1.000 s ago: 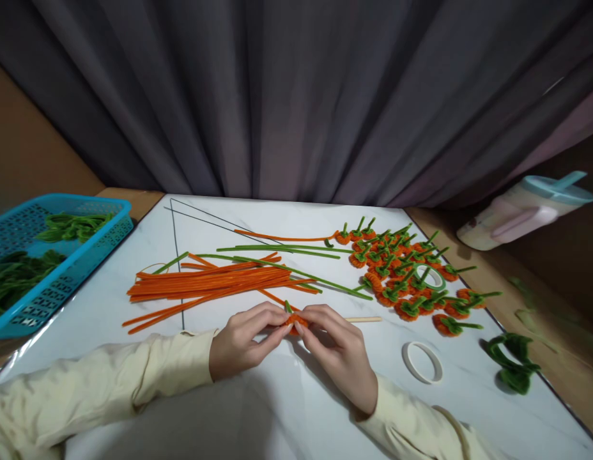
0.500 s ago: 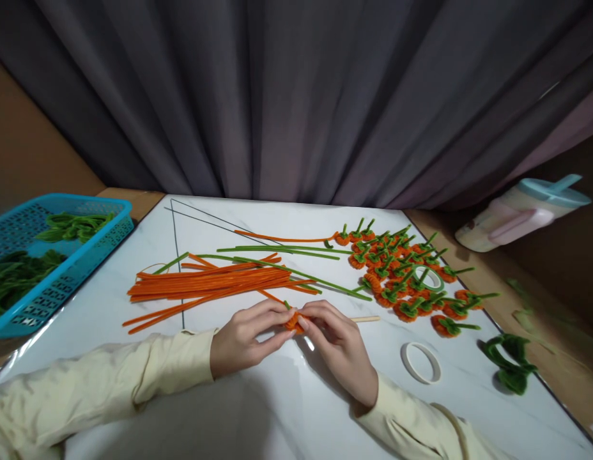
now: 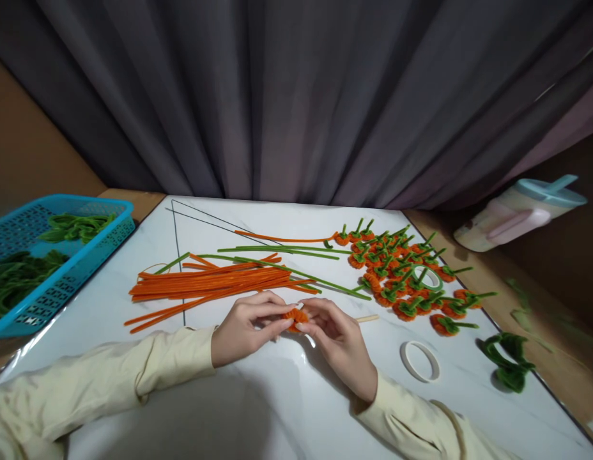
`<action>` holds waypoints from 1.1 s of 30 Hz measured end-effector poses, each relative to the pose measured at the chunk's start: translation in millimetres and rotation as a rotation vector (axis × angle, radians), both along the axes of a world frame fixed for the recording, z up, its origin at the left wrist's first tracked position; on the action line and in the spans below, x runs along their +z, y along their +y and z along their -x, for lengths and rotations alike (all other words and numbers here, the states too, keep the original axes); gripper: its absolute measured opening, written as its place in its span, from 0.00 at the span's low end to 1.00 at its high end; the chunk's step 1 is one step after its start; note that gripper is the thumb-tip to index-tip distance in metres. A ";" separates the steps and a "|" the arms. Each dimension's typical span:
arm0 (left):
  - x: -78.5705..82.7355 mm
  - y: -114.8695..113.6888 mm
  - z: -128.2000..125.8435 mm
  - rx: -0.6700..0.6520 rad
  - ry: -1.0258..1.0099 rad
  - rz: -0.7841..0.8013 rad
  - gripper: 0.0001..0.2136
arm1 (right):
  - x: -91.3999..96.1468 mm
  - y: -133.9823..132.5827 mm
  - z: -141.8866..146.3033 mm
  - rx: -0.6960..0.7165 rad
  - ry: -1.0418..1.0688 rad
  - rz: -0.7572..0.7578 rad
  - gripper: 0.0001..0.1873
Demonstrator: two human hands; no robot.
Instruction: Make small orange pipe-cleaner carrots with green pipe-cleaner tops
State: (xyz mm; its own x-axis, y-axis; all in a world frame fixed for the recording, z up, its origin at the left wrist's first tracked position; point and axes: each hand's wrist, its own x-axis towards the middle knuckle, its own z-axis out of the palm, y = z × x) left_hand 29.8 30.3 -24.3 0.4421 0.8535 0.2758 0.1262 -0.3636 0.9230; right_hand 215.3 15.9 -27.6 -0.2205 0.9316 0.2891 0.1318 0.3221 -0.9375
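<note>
Between my two hands is a small orange pipe-cleaner pumpkin (image 3: 295,318), coiled and fuzzy. My left hand (image 3: 251,327) pinches it from the left with thumb and fingers. On the other side my right hand (image 3: 335,342) grips its right edge, thumb in front. No green stem shows on it from this angle. Just behind my hands lies a bundle of orange pipe cleaners (image 3: 215,282), with some green pipe cleaners (image 3: 287,249) across and beyond it. A thin wooden stick (image 3: 367,318) pokes out behind my right hand.
Many finished orange pumpkins with green stems (image 3: 406,306) crowd the right, a green-edged tape roll (image 3: 439,280) among them. Nearer are a white ring (image 3: 406,363) and dark green leaf loops (image 3: 512,363). A blue basket (image 3: 98,246) stands left, a tumbler (image 3: 502,223) right, a curtain (image 3: 287,102) behind.
The orange pumpkin has been turned in my fingers, so its green stem, seen earlier at the top, no longer shows. Both hands stay in nearly the same place.
</note>
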 end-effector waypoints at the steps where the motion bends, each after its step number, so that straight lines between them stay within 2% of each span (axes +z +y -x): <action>1: 0.7 0.7 -0.1 -0.011 -0.013 0.077 0.10 | 0.2 0.2 -0.4 0.009 -0.014 -0.022 0.11; 7: 6.2 5.5 -2.4 -0.035 -0.104 0.394 0.10 | 4.2 -2.5 -2.6 0.058 -0.161 -0.261 0.16; 12: 8.6 4.7 -4.0 -0.136 -0.084 0.517 0.13 | 4.9 -7.7 0.2 0.027 -0.246 -0.413 0.20; 17: 7.1 3.2 -5.0 -0.191 -0.104 0.464 0.15 | 7.6 -9.5 1.3 0.042 -0.291 -0.462 0.18; 23: 5.3 6.9 -2.8 -0.368 -0.135 0.317 0.23 | 8.9 -10.9 -2.0 0.047 -0.256 -0.465 0.16; 29: 0.4 7.9 0.1 -0.383 -0.139 0.277 0.21 | 9.7 -13.0 -1.6 0.098 -0.190 -0.444 0.14; 33: 0.5 4.9 -1.0 -0.321 -0.118 0.236 0.18 | 9.4 -14.2 -0.7 0.121 -0.178 -0.452 0.13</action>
State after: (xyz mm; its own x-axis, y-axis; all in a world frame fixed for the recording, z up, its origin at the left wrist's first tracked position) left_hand 30.8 35.2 -23.9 0.6733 0.7232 0.1538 -0.0704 -0.1444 0.9870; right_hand 215.9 1.7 -18.2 -0.4022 0.6865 0.6057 0.2139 0.7138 -0.6669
